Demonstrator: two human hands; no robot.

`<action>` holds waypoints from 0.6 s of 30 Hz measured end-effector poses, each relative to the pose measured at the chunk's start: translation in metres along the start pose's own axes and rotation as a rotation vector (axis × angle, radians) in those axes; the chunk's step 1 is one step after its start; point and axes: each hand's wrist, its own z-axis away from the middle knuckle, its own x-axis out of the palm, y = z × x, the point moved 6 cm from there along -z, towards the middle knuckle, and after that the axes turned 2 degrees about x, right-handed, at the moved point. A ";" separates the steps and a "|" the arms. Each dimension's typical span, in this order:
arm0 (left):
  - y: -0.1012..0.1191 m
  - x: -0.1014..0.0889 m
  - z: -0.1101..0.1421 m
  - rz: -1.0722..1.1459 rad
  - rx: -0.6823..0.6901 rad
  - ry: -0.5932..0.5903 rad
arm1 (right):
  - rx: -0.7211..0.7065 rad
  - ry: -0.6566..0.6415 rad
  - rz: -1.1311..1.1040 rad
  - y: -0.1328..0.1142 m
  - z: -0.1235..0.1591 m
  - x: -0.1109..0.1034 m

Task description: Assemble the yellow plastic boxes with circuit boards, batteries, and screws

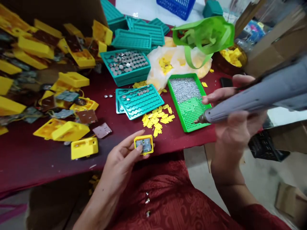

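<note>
Between the thumb and fingers of my left hand is a small yellow plastic housing, its open side up with a grey circuit board inside. My right hand grips a grey electric screwdriver. The tool's bit tip points left and down over the front part of a green perforated tray. Small silvery screws fill the back half of that tray. Just beyond my left hand lies a pile of flat yellow plastic pieces.
Teal trays with coin cells stand mid-table, more stacked behind. Yellow housings with wired boards heap up on the left. A light green bag rests on a whitish plastic bag. Cardboard boxes stand at right.
</note>
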 end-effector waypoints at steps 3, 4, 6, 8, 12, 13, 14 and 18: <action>0.004 0.002 0.004 0.007 0.011 0.046 | 0.021 0.106 0.030 0.002 -0.008 0.016; 0.004 0.003 0.004 0.005 0.007 0.062 | 0.025 0.137 0.031 0.005 -0.011 0.020; 0.004 0.005 0.003 -0.007 -0.016 0.071 | 0.036 0.211 0.045 0.017 -0.015 0.023; 0.004 0.007 0.001 -0.021 -0.035 0.056 | 0.065 0.263 0.078 0.034 -0.017 0.023; 0.003 0.011 -0.003 -0.039 -0.040 0.028 | 0.125 0.229 0.083 0.064 -0.014 0.027; 0.002 0.011 -0.004 -0.041 -0.041 0.025 | 0.122 0.219 0.088 0.068 -0.013 0.029; 0.002 0.012 -0.004 -0.044 -0.043 0.024 | 0.114 0.222 0.100 0.071 -0.011 0.029; 0.002 0.015 -0.006 -0.047 -0.049 0.035 | 0.055 0.246 0.143 0.076 -0.009 0.031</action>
